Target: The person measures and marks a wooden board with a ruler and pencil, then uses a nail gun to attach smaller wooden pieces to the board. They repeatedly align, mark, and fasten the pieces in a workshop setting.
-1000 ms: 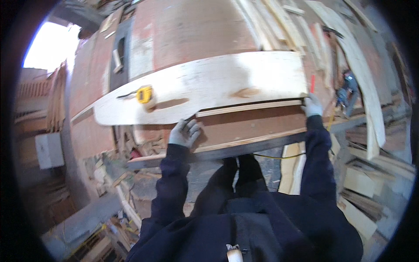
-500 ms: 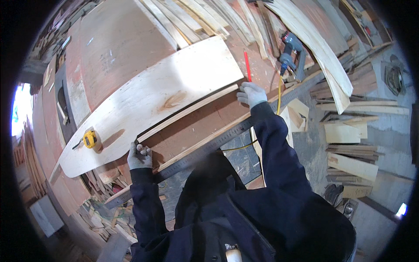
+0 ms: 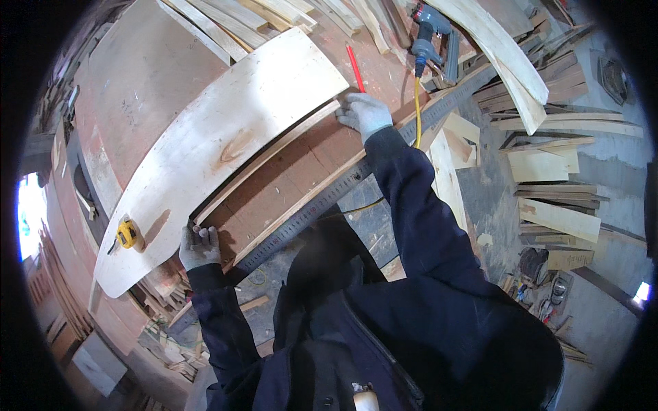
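A thin wooden strip point(image 3: 269, 160) lies along the near edge of a pale, curved plywood panel point(image 3: 226, 130), with a narrow dark gap between them. At the strip's left end is my left hand point(image 3: 200, 247), in a light glove, its fingers closed on that end. My gloved right hand point(image 3: 367, 114) grips the other end, near the panel's right corner. Some fingertips of both hands are hidden. Just beyond my right hand lies a red pencil point(image 3: 355, 67). A yellow tape measure point(image 3: 126, 234) rests on the panel's left part.
A long steel ruler point(image 3: 301, 214) runs along the workbench's near edge. At the far right lies a grey-blue air nailer point(image 3: 426, 42) with a yellow hose point(image 3: 417, 113). Long wooden slats point(image 3: 226, 20) lie at the back. Offcuts point(image 3: 558, 219) cover the floor to the right.
The whole view has turned and shifted, so the bench sits farther left and higher in the picture. Both hands remain at the ends of the wooden strip.
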Available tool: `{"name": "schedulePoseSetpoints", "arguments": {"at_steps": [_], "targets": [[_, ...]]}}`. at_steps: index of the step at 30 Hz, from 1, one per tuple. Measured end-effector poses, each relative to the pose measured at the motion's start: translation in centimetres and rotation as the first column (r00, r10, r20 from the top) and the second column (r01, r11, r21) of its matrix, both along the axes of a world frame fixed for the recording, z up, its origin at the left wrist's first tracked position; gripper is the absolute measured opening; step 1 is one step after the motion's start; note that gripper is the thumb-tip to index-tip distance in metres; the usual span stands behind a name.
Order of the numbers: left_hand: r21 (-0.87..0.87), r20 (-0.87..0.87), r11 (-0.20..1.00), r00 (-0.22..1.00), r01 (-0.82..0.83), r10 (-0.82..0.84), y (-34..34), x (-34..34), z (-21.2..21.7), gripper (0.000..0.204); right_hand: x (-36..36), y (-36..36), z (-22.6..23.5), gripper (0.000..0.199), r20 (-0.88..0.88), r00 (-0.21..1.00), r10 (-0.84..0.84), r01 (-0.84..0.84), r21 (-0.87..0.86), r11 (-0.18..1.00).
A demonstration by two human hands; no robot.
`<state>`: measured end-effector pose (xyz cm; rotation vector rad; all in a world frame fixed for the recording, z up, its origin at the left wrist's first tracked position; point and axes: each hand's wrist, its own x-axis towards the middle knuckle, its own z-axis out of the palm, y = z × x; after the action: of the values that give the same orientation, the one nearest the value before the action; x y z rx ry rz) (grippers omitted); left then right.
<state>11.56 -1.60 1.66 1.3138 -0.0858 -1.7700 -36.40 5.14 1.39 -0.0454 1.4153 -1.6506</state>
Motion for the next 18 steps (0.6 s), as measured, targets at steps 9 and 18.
{"name": "schedulePoseSetpoints", "arguments": {"at_steps": [9, 18], "targets": [[0.033, 0.082, 0.999, 0.996, -0.041, 0.039, -0.4, -0.2, -0.3, 0.021, -0.2, -0.5, -1.4, 0.025, 0.022, 0.998, -0.055, 0.058, -0.141, 0.988], [0.021, 0.078, 0.999, 0.997, -0.024, 0.023, -0.2, -0.4, -0.1, 0.02, -0.4, -0.6, -2.0, 0.027, 0.031, 0.993, -0.11, 0.113, -0.176, 0.978]]}}
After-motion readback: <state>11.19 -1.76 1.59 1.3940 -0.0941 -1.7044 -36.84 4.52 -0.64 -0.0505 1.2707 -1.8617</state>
